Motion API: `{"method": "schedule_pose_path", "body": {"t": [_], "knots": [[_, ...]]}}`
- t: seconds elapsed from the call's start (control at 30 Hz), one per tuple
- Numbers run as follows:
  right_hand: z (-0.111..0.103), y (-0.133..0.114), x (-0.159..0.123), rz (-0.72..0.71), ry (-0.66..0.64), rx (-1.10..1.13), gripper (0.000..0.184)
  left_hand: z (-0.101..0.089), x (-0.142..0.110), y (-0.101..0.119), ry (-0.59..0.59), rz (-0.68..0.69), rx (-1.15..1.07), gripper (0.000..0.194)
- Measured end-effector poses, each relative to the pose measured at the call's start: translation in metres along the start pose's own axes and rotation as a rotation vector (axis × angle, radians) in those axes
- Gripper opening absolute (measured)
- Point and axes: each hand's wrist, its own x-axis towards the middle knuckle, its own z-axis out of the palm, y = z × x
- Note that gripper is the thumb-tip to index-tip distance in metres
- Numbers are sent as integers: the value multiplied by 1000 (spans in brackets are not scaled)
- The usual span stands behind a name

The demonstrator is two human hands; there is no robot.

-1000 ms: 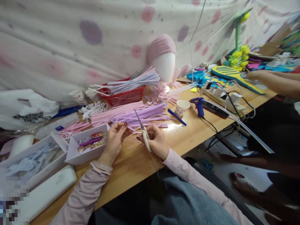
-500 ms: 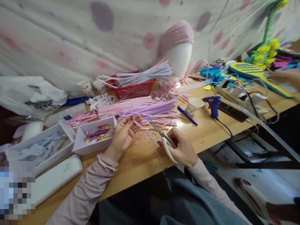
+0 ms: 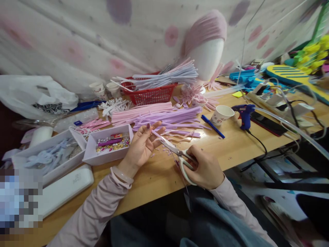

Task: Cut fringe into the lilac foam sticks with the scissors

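In the middle of the frame, the left hand (image 3: 140, 149), palm partly turned up, pinches a thin lilac strip (image 3: 155, 133) between thumb and fingers; the strip's far end is hard to separate from the scissor blades. The right hand (image 3: 207, 168) has its grip closed round the white-handled scissors (image 3: 178, 152), whose points reach toward the left fingers. The fingers cover part of the handle loops, and whether the blades touch the strip cannot be told. A fine thread-like line below the scissors is too faint to identify.

Behind the hands, purple pipe cleaners (image 3: 172, 118) lie on the tabletop (image 3: 149, 185), their near ends partly hidden by the left hand. Small lilac scraps are scattered near the blades. A red basket (image 3: 154, 95) stands beyond, its rim largely covered by pale pipe cleaners (image 3: 164, 80). The pink-capped mannequin head (image 3: 208, 56) rises at upper centre, its base hidden.

Right of centre are a blue pen (image 3: 213, 127), a paper cup (image 3: 222, 115) and a blue glue gun (image 3: 245, 116), with a dark phone (image 3: 269, 124) partly behind it. A blurred yellow-and-blue shape (image 3: 290, 76) is cut by the right edge. Pixelation masks the lower left corner, covering one end of a white case (image 3: 68, 188).
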Motion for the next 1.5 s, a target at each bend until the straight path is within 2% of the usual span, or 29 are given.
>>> {"method": "schedule_pose_path", "body": {"t": [0.57,1.0,1.27,1.5], "knots": [[7,6,-2,-20,45,-59,26,0,2,-1,56,-48,-36,14],[9,7,-3,33,25,-7,25,-4,4,-4,53,-56,-48,10],[12,11,-7,26,30,-1,28,-3,4,-6,77,-72,-83,14],[-1,14,-6,82,34,82,26,-9,7,-9,75,-66,-70,11]]}}
